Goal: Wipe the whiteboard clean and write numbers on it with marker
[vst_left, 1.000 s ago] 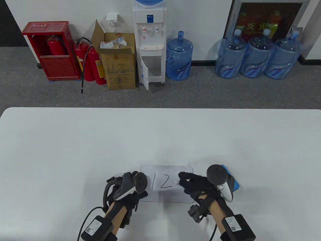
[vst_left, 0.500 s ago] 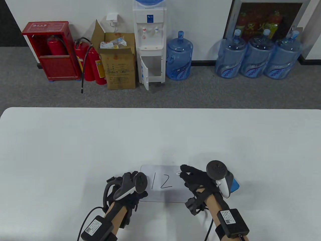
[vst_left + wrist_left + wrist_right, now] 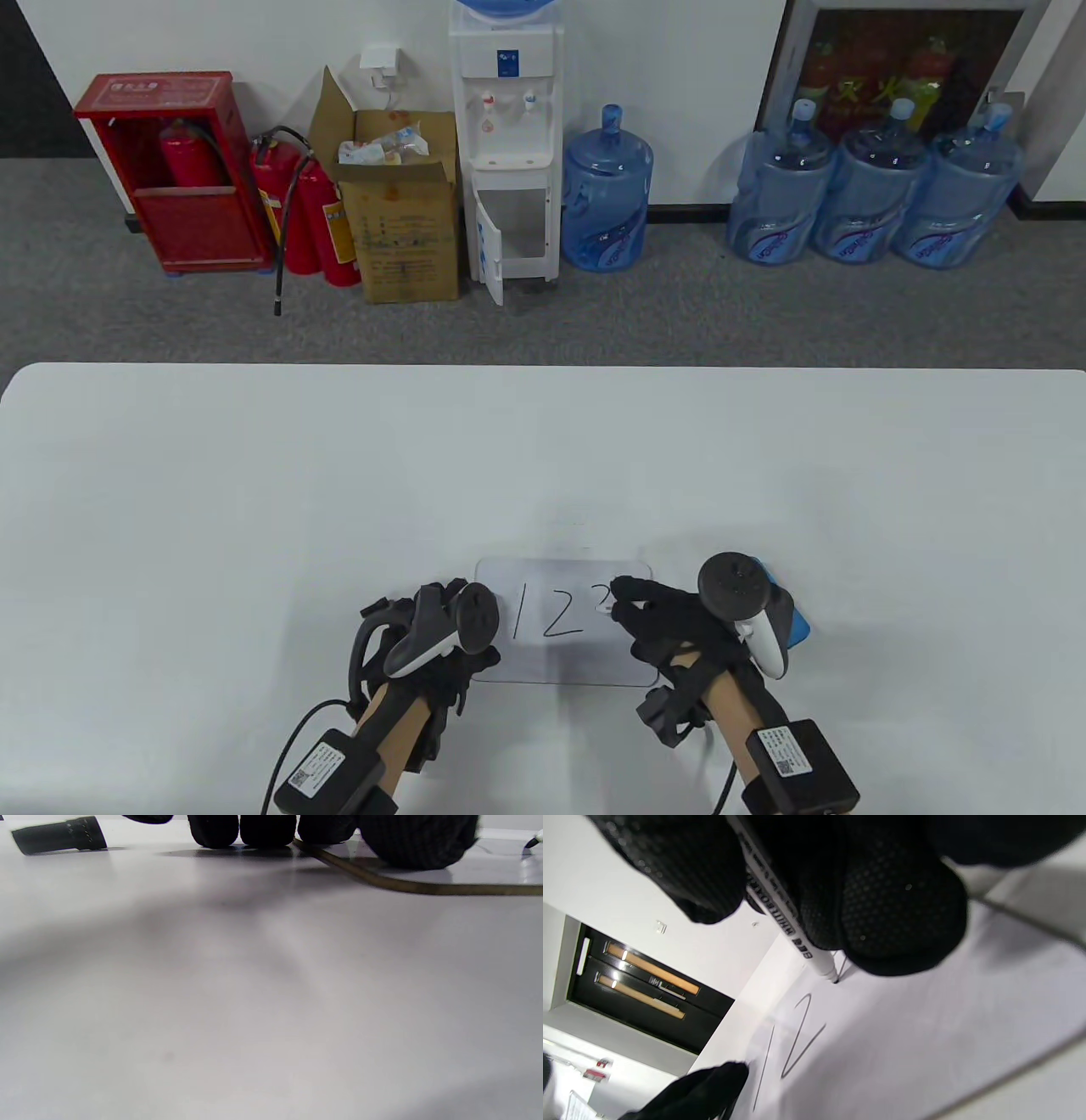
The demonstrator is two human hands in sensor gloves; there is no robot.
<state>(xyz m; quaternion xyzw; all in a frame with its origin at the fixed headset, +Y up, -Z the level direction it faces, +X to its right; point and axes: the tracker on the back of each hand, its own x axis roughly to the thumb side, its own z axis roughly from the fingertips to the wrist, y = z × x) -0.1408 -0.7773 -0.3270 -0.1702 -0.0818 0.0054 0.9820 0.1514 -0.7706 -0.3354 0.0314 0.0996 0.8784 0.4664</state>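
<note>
A small whiteboard point(image 3: 562, 655) lies at the near edge of the table, with "1 2" and the top of a "3" written on it in black. My right hand point(image 3: 653, 613) pinches a white marker point(image 3: 788, 920), and its tip point(image 3: 604, 608) touches the board just right of the "2". My left hand point(image 3: 450, 664) rests at the board's left edge, fingertips point(image 3: 267, 830) on the table and the thumb on the board point(image 3: 488, 874). A blue eraser point(image 3: 796, 624) lies to the right, partly hidden by the right hand's tracker.
A black marker cap point(image 3: 59, 835) lies on the table point(image 3: 339, 475) left of my left hand. Beyond the table's far edge stand water bottles point(image 3: 607, 191), a dispenser point(image 3: 509, 144), a cardboard box point(image 3: 403, 212) and fire extinguishers point(image 3: 305, 212).
My right hand lifted the marker from beside the "2" to the board's upper right, then drew the top curve of a "3". The left hand has not moved.
</note>
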